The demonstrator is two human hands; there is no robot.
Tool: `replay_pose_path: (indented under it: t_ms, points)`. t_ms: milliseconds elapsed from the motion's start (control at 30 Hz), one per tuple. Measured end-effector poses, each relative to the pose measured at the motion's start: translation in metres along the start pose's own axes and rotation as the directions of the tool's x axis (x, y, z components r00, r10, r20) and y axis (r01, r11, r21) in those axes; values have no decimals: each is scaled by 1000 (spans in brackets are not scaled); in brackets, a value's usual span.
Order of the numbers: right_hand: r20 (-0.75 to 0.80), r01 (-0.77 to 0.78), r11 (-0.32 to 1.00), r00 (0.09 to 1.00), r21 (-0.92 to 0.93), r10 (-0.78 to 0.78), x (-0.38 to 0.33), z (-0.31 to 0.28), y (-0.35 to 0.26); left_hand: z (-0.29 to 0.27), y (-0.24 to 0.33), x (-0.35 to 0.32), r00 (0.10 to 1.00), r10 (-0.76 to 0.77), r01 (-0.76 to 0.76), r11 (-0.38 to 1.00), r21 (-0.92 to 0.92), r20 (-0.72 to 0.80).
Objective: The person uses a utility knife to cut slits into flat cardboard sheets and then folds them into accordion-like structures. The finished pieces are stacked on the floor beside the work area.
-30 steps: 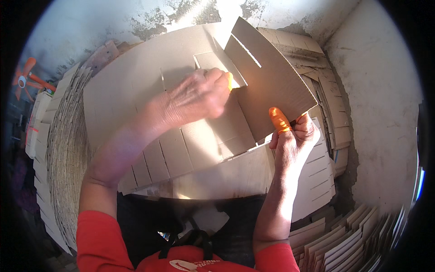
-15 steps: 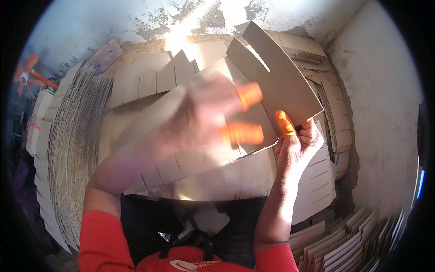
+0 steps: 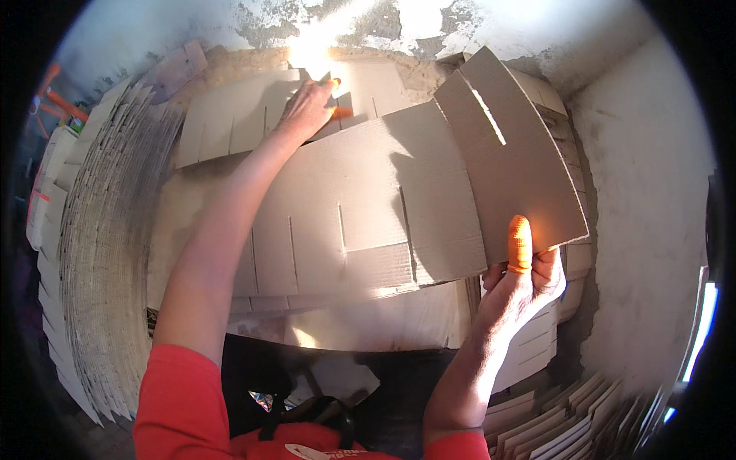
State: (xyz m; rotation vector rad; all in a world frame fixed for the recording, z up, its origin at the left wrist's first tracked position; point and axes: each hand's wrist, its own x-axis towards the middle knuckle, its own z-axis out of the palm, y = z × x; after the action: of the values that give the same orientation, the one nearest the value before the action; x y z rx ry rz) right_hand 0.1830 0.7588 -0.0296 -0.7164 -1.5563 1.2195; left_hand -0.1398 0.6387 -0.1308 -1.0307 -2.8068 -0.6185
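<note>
My right hand [image 3: 525, 280] grips the lower corner of a slotted cardboard divider [image 3: 529, 153]. Its thumb, in an orange finger cot, presses on the face while the other fingers are behind the board. The divider stands tilted across a wide slotted cardboard sheet [image 3: 330, 207]; whether the two are joined cannot be made out. My left hand [image 3: 309, 107] reaches to the far side, over slotted cardboard pieces [image 3: 238, 115] lying there. Two of its digits wear orange cots and are spread apart, touching or just above the cardboard. Nothing is visibly held in it.
A tall row of stacked cardboard [image 3: 115, 230] lines the left side. More slotted pieces [image 3: 560, 429] stand at the lower right, near a bare wall [image 3: 636, 199]. Part of an orange fan [image 3: 54, 100] shows far left. A peeling wall [image 3: 429, 23] closes the back.
My left hand has swept from above the middle sheet to the far cardboard pieces. My right hand, still gripping the divider, has shifted slightly right and nearer me.
</note>
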Motion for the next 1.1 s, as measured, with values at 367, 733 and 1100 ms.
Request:
replay_pose_path:
  t_ms: [367,733,1100]
  points:
    - [-41,79,996,996,-43,-81,-3,7,3,48,7,1,952,189,-241,948,207,239]
    - [117,137,990,984,-30,-132,-2,0,12,-9,0,14,610,524,-459,845,275,-594]
    - [242,291,957,928,1,-283,-9,-3,11,-92,73,-1,495,753,-452,649,612,-432]
